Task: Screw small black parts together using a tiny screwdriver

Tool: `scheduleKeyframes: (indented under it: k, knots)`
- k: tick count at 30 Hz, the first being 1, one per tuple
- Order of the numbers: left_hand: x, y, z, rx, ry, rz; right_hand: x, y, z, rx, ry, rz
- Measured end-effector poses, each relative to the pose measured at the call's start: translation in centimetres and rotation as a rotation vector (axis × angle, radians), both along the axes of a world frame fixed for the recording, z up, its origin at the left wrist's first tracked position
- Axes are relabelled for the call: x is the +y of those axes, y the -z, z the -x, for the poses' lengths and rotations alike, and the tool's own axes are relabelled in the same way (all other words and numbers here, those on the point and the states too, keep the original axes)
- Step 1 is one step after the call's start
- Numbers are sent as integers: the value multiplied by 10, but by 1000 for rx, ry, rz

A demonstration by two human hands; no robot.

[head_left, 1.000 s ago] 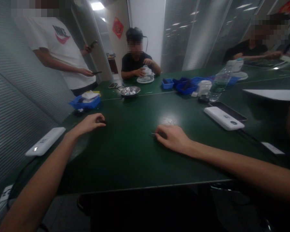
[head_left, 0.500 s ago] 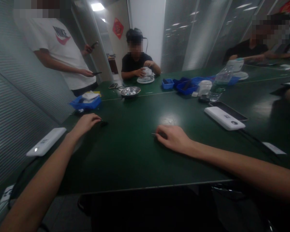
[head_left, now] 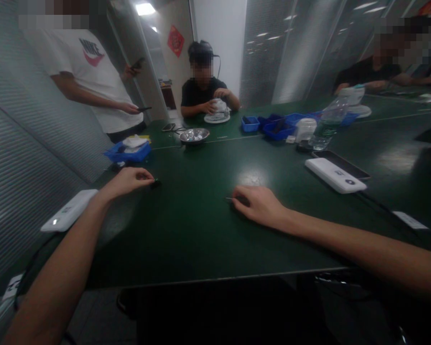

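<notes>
On the left, my left hand (head_left: 132, 180) pinches a small dark piece (head_left: 155, 182) with a green tint, too small to name, just above the table. Resting on the green table (head_left: 187, 230) to the right, my right hand (head_left: 256, 203) has thumb and forefinger closed on a thin pale stick-like piece (head_left: 229, 198). Its tip points left, and the rest is hidden by the fingers. A wide stretch of tabletop lies between the two hands.
A blue tray (head_left: 131, 152) sits beyond my left hand, near a metal bowl (head_left: 194, 136). White power banks (head_left: 334, 176) lie on both sides, with cables. Farther right stand a plastic bottle (head_left: 326, 125) and several blue trays (head_left: 278, 130). A person opposite handles a white fan (head_left: 217, 116).
My left hand has turned and shifted slightly right, and the small dark piece now shows at its fingertips. My right hand is nearly still.
</notes>
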State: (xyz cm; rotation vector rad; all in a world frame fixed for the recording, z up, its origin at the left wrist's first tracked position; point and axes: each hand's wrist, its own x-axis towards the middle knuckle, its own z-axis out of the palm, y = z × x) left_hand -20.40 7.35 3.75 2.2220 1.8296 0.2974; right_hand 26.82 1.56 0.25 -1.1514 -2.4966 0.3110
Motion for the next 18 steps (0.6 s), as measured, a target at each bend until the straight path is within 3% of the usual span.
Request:
scheduleKeyframes:
  k: [18]
  knots:
    - [5, 7, 8, 56, -15, 13, 0, 0, 0, -4, -6, 3]
